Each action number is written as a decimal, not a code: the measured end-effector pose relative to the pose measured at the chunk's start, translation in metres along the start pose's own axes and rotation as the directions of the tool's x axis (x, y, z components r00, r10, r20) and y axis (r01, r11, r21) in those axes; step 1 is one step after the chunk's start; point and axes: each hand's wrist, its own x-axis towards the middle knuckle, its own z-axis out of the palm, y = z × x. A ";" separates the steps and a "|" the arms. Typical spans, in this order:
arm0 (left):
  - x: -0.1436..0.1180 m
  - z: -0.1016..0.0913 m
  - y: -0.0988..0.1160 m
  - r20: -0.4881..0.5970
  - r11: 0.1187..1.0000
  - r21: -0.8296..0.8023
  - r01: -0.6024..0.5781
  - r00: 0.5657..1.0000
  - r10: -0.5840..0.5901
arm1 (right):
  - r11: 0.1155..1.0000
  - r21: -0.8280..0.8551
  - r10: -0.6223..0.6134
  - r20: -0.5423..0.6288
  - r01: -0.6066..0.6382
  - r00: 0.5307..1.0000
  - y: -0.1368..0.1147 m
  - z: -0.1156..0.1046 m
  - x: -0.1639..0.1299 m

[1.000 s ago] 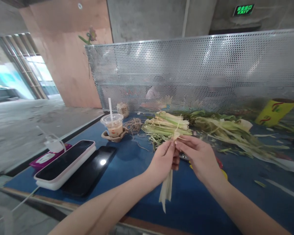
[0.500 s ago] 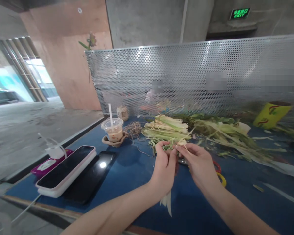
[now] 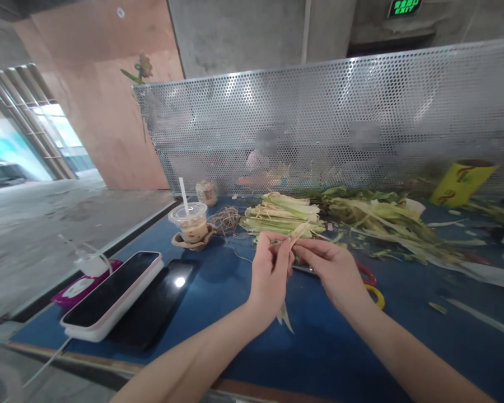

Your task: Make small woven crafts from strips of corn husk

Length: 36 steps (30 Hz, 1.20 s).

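While both forearms (image 3: 189, 354) angle inward, hands (image 3: 270, 274) side by side, pinched closed on a pale husk strip (image 3: 299, 232).

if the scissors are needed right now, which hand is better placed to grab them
The right hand, likely: the scissors have their handles beside its wrist, farther from the left hand. Both hands are occupied at the pale strip, though.

The leaf strip (image 3: 299, 232) is cream, the tabletop (image 3: 218, 296) blue, the tube (image 3: 462, 183) yellow.
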 end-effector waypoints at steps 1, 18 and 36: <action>0.001 -0.001 0.001 -0.008 1.000 0.000 -0.003 1.000 0.003 | 0.995 -0.090 -0.042 0.000 0.041 0.999 -0.001 -0.001 -0.001; -0.004 0.001 -0.004 0.056 1.000 0.018 0.008 0.998 -0.009 | 0.092 -0.644 -0.829 0.373 0.760 0.416 -0.004 -0.014 -0.007; -0.009 -0.001 -0.001 0.134 0.973 0.209 -0.100 0.988 0.073 | 0.882 -0.276 -0.406 -0.039 0.381 0.913 -0.012 -0.012 -0.013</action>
